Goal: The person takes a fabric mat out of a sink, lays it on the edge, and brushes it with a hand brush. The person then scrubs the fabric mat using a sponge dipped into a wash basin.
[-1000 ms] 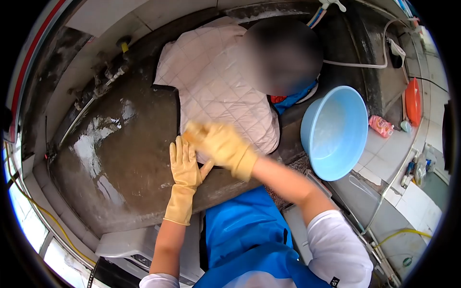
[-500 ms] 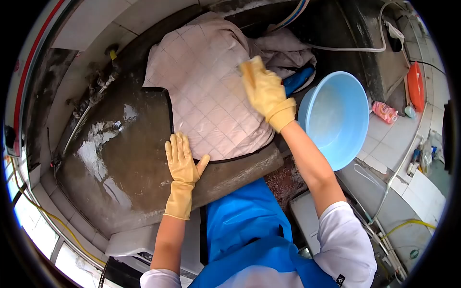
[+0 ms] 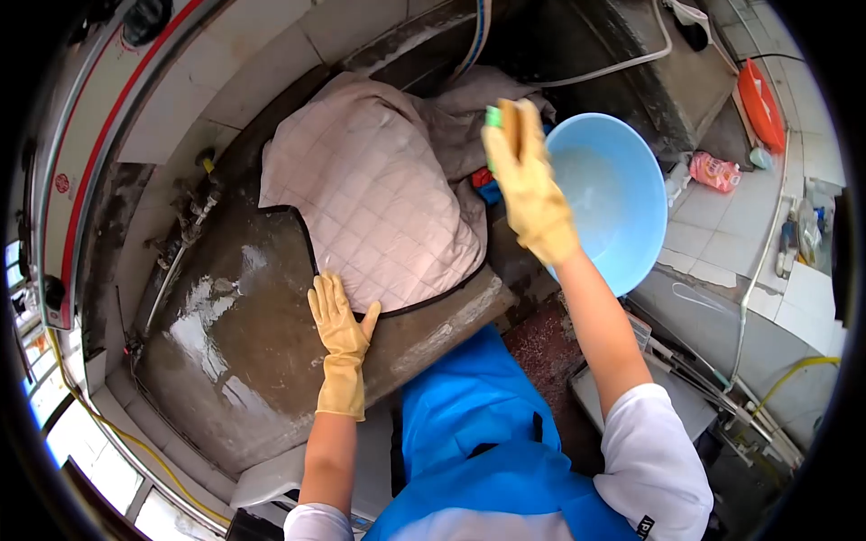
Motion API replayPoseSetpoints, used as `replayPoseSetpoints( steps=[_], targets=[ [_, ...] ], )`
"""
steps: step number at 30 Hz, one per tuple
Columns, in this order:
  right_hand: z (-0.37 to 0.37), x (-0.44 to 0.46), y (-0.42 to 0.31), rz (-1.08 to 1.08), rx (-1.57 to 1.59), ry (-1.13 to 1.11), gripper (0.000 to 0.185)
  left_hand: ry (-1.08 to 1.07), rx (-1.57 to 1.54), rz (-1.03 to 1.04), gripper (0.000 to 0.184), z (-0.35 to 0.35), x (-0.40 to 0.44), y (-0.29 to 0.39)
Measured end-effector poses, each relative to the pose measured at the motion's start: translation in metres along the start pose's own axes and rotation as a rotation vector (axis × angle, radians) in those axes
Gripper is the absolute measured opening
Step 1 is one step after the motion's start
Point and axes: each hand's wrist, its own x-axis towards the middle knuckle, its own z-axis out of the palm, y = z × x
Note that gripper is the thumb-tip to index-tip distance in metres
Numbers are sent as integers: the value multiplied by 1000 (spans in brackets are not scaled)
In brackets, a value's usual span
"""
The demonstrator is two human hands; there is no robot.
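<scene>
A pale pink quilted cloth [image 3: 374, 194] with dark edging lies spread over the wet stone slab [image 3: 225, 361]. My left hand [image 3: 338, 320], in a yellow rubber glove, rests flat with fingers spread at the cloth's near edge. In a matching glove, my right hand [image 3: 532, 194] is raised between the cloth and the blue basin [image 3: 654, 225]. Its fingers are closed round what looks like a scrub brush [image 3: 492, 117]; only a green end shows, the rest is covered by the glove. Cloudy water stands in the basin.
A hose [image 3: 474, 41] and a pale tube [image 3: 613, 70] run along the back. Right of the basin lie a pink packet [image 3: 714, 171] and an orange-red plastic item [image 3: 760, 106]. Taps and pipes [image 3: 188, 225] line the left wall.
My right hand has lifted off the cloth and shifted right toward the basin, and a green end now shows in it. The left hand stays on the cloth's edge. The view has turned slightly.
</scene>
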Motion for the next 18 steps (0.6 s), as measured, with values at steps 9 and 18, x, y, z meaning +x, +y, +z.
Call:
replayPoseSetpoints(
  steps=[9, 18],
  targets=[
    [-97, -139, 13, 1487, 1750, 608, 59, 298, 33, -142, 100, -36, 169, -15],
    [-124, -169, -24, 1433, 1684, 703, 61, -346, 83, -604, 99, -19, 279, 6]
  ],
)
